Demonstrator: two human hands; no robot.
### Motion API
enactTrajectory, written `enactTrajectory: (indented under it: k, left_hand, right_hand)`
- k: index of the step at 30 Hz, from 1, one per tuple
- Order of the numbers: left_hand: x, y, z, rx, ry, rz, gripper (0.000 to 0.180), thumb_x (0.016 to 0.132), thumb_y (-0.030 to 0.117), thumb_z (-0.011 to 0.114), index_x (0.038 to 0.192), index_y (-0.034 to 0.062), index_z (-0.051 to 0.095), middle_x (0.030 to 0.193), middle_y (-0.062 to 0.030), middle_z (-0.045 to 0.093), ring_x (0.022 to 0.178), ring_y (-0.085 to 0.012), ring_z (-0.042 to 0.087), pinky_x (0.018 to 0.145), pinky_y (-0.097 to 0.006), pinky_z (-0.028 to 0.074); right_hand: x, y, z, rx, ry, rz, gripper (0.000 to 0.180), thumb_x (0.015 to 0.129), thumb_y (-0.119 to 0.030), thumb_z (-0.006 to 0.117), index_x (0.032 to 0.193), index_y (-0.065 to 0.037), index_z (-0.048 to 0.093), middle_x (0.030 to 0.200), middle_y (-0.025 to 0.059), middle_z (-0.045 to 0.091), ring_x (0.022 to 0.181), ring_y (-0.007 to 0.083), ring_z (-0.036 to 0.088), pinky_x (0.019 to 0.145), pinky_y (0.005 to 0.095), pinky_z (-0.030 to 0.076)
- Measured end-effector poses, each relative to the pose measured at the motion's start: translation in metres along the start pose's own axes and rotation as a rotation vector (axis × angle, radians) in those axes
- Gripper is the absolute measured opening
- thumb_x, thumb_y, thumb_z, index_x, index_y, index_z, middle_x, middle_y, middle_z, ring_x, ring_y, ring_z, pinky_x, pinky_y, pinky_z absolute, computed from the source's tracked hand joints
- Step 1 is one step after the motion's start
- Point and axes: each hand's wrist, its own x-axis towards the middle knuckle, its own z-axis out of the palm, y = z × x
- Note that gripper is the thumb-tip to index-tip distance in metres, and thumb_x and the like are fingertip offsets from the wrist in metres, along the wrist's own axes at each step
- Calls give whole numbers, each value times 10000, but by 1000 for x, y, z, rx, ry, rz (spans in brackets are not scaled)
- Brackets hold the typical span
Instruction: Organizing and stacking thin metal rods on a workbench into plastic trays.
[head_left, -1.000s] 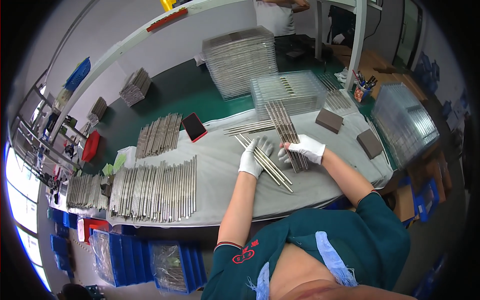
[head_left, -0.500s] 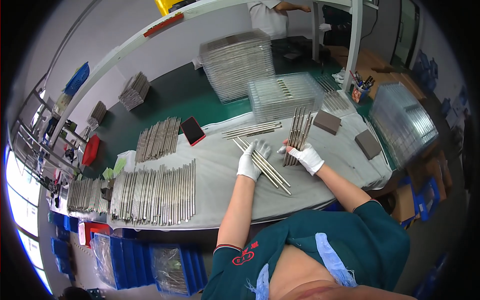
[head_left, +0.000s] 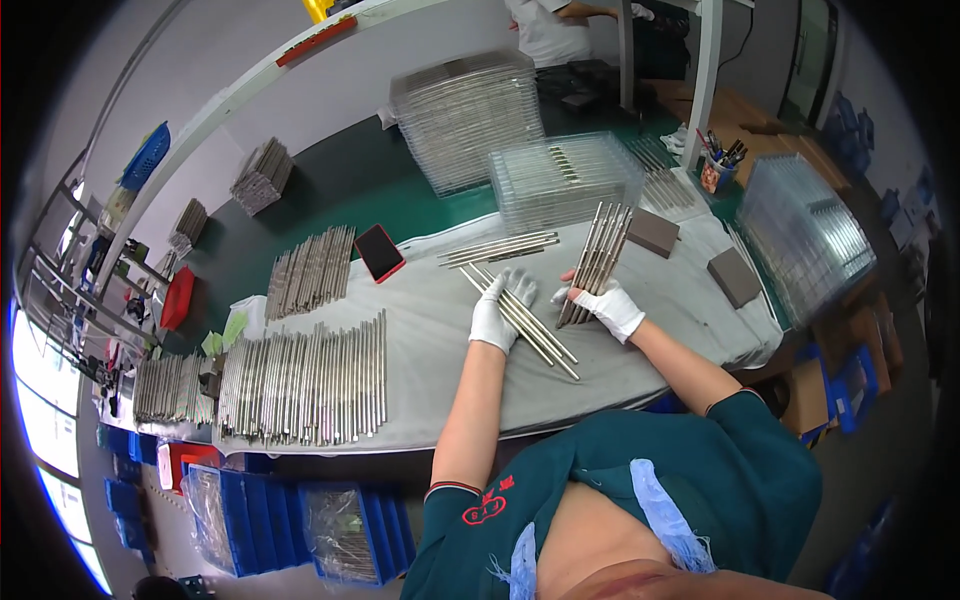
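Both my hands wear white gloves with some bare fingertips showing on the right. In my left hand (head_left: 494,312) lie several thin metal rods (head_left: 536,337), slanting from upper left to lower right under the thumb. My right hand (head_left: 610,309) grips a bundle of stepped metal rods (head_left: 602,248), which stands tilted with its tops leaning right. Just beyond my left hand, a few loose rods (head_left: 500,247) rest on the grey cloth (head_left: 430,370). A dark grey block (head_left: 653,233) sits right of the bundle, and a second block (head_left: 734,278) lies farther right.
Long rows of rods (head_left: 305,385) cover the cloth's left side, with a smaller group (head_left: 310,272) behind. A red-edged phone (head_left: 379,253) lies nearby. Clear plastic trays (head_left: 565,180) stand at the back, another stack (head_left: 805,235) at right. Blue bins (head_left: 262,520) sit below the table.
The whole view has shifted slightly. The bundle in my right hand leans a little more to the right. My left hand still holds its rods in nearly the same place.
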Motion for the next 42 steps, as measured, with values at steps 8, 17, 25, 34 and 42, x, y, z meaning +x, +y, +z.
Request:
enactTrajectory:
  k: [8, 17, 25, 34, 42]
  left_hand:
    - [0, -1, -2, -8, 5, -14, 217, 876, 126, 488, 1067, 26, 472, 1132, -156, 498, 1053, -317, 488, 909, -454, 437]
    - [2, -2, -1, 0, 8, 5, 236, 890, 131, 454, 1100, 23, 458, 1149, -132, 488, 1077, -309, 473, 912, -471, 428]
    - [8, 0, -13, 4, -27, -33, 275, 883, 140, 470, 1143, 53, 454, 1179, -113, 476, 1112, -296, 451, 937, -444, 412]
    - [-2, -3, 1, -40, -25, -30, 225, 891, 129, 465, 1084, 13, 466, 1128, -183, 488, 1057, -339, 487, 915, -462, 437]
    - [0, 0, -4, -29, -21, -26, 260, 878, 126, 495, 1112, 27, 439, 1148, -166, 475, 1064, -333, 482, 908, -466, 440]
  right_hand:
    - [2, -24, 0, -186, -103, -12, 243, 861, -191, 562, 1053, -43, 561, 895, 22, 616, 873, 102, 551, 793, 253, 433]
    - [0, -20, -11, -102, -208, 152, 255, 849, -196, 580, 1055, -46, 578, 945, 23, 624, 882, 90, 537, 796, 235, 412]
    - [26, -18, 7, -633, -335, -52, 210, 836, -175, 546, 1035, -117, 577, 882, 46, 640, 794, 169, 593, 712, 283, 455]
    - [93, -111, -56, -1486, -98, -511, 293, 730, -17, 511, 989, -130, 587, 873, 98, 614, 810, 285, 588, 695, 363, 474]
    - [129, -116, -100, -1527, 106, -162, 209, 802, -149, 537, 998, -115, 600, 927, 139, 609, 859, 311, 579, 761, 387, 455]
